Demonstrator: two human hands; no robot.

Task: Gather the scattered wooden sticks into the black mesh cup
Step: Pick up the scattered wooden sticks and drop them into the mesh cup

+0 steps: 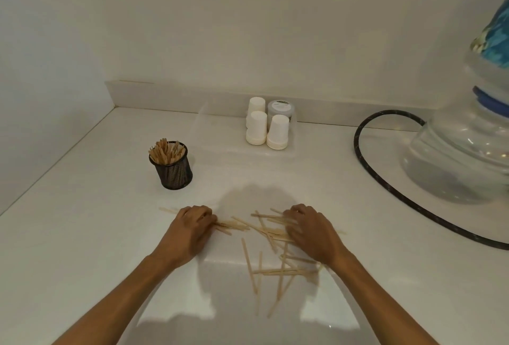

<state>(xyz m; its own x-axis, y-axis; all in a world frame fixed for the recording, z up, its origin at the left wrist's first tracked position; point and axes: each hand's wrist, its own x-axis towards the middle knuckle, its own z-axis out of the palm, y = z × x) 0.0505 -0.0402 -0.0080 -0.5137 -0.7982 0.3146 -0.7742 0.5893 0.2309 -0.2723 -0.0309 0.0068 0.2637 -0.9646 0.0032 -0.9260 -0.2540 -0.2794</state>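
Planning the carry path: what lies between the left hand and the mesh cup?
Head view: only bare white counter between the left hand and mesh cup.

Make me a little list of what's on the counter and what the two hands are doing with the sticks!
surface: white counter
goal container: black mesh cup, upright, already holding many sticks
loose sticks: scattered wooden sticks, between and under the hands
left hand: fingers curled on a few sticks
right hand: fingers curled over the pile
behind: paper cups, upside down
far right: clear water jug and black hose
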